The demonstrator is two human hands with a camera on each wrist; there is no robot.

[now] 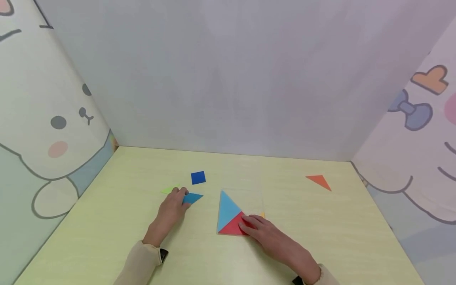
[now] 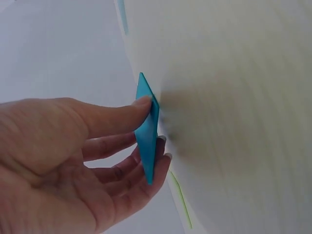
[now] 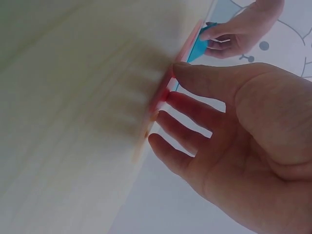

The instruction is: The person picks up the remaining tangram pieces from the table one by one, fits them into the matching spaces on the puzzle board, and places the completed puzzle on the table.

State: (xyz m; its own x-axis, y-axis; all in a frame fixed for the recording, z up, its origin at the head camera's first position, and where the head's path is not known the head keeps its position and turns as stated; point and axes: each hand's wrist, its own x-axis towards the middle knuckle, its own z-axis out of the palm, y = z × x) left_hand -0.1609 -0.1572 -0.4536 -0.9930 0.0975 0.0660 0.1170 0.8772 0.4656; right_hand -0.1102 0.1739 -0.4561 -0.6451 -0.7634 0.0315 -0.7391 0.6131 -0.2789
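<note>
My left hand (image 1: 172, 206) pinches a blue flat tile (image 2: 147, 131) between thumb and fingers, just above the table; it looks like a parallelogram. Behind those fingers lies a lime-green piece (image 1: 170, 189), partly covered. My right hand (image 1: 268, 238) rests its fingertips on a red triangle (image 1: 232, 226), fingers loosely bent. That triangle sits beside a light-blue triangle (image 1: 227, 211) at the near left corner of a clear, faint-edged tray (image 1: 244, 190). A bit of a yellow-orange piece (image 1: 263, 215) peeks out past the right hand, which hides the rest.
A dark-blue square (image 1: 198, 177) lies beyond the left hand. Far to the right is an orange triangle (image 1: 320, 181). The pale wooden table (image 1: 303, 213) meets a plain wall (image 1: 235, 79) behind and cartoon-printed panels on both sides.
</note>
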